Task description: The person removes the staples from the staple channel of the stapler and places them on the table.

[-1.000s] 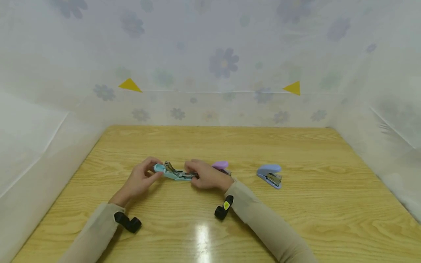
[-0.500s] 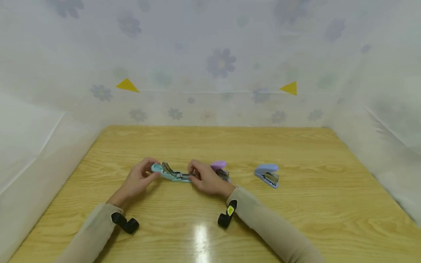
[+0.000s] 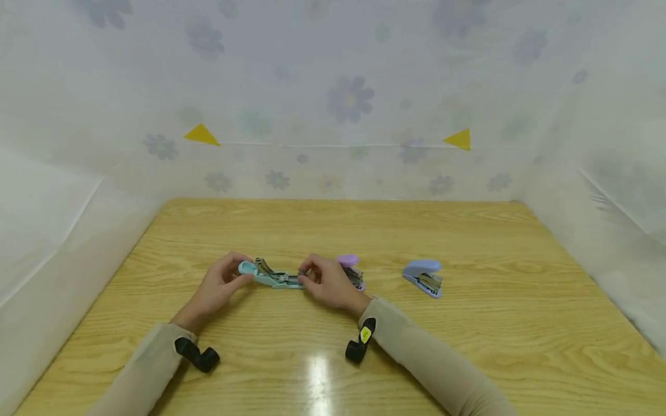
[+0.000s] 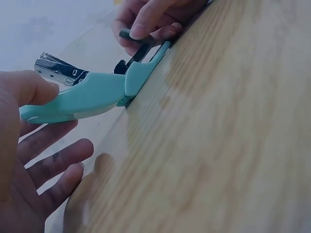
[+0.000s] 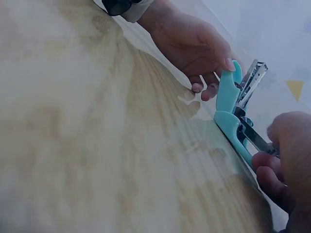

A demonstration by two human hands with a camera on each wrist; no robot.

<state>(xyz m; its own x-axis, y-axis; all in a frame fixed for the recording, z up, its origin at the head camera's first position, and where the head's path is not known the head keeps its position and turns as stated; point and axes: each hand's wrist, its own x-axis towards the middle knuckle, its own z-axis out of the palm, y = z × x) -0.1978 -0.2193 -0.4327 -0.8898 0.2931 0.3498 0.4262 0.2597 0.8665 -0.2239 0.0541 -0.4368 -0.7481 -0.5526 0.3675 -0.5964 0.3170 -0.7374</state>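
A turquoise stapler lies opened out flat on the table, its metal head raised beside the handle and its staple channel exposed. My left hand pinches the handle end between thumb and index finger, the other fingers spread loosely below. At the opposite end, my right hand pinches a short dark strip, which looks like a strip of staples, just over the channel. The right fingertips partly hide that strip and the end of the base.
A purple stapler stands right behind the right hand, partly covered by it. Farther right is a blue stapler. White flowered sheeting encloses the wooden table at the back and sides.
The right hand has drawn back slightly to the right along the stapler, uncovering more of its channel. The left hand keeps its grip on the handle end. The other staplers stay put.
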